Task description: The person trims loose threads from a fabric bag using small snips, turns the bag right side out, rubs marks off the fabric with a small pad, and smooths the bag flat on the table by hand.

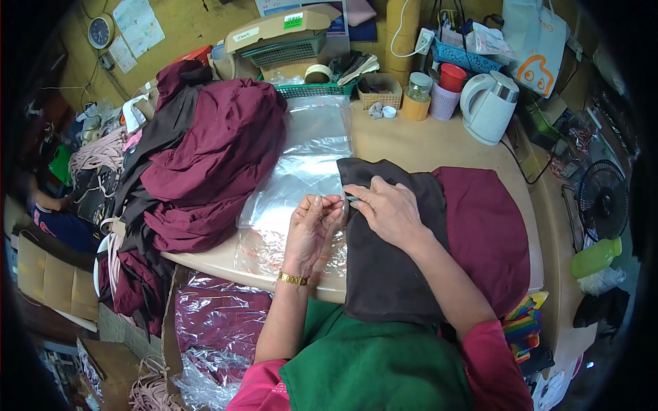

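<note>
A folded garment in black and maroon fabric (394, 257) lies across the table's front edge, the black part on the left and the maroon part on the right. My left hand (313, 222) is closed in a pinch at the garment's left edge; what its fingertips hold is too small to make out. Over the black fabric, my right hand (391, 209) is closed around a small grey-green tool (352, 198), mostly hidden by the fingers. Its tip points toward my left fingertips. Beneath and beyond my left hand lie flat clear plastic bags (301, 164).
A big heap of maroon and black fabric (212, 151) covers the table's left side. Along the back stand baskets (380, 96), cups (444, 103) and a white kettle (488, 106). Below the left front edge, a carton holds plastic-wrapped maroon bundles (221, 315). A fan (603, 198) stands at right.
</note>
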Motion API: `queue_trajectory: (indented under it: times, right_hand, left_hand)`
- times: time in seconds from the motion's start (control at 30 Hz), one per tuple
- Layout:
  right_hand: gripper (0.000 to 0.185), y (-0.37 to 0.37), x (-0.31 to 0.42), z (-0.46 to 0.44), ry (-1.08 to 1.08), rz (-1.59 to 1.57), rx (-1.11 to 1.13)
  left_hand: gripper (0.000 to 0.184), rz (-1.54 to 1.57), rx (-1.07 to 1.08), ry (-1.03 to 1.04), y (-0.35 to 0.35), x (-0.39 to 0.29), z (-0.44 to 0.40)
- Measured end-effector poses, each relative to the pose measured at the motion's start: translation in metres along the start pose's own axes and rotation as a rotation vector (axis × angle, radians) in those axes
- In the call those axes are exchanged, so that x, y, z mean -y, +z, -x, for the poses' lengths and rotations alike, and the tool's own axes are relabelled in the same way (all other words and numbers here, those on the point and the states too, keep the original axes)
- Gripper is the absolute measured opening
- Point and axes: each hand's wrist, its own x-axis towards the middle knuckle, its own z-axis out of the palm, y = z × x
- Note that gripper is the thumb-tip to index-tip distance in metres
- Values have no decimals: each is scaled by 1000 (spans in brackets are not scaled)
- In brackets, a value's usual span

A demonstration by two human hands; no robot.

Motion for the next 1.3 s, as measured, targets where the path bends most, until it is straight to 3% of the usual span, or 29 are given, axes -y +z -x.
queue_trajectory:
  times: [0.6,0.83,1.1,1.3]
  right_hand:
    - [22,18,4,-3,43,113,68]
    - [23,-1,16,2,82,71,71]
    - [25,21,10,-9,-40,143,62]
    - [24,9,18,-4,13,4,54]
  left_hand:
    - [19,-10,58,5,3,-1,3]
    - [15,45,-20,8,2,-4,1]
    - [15,-15,49,18,4,-1,5]
    - [16,31,45,17,-4,-6,4]
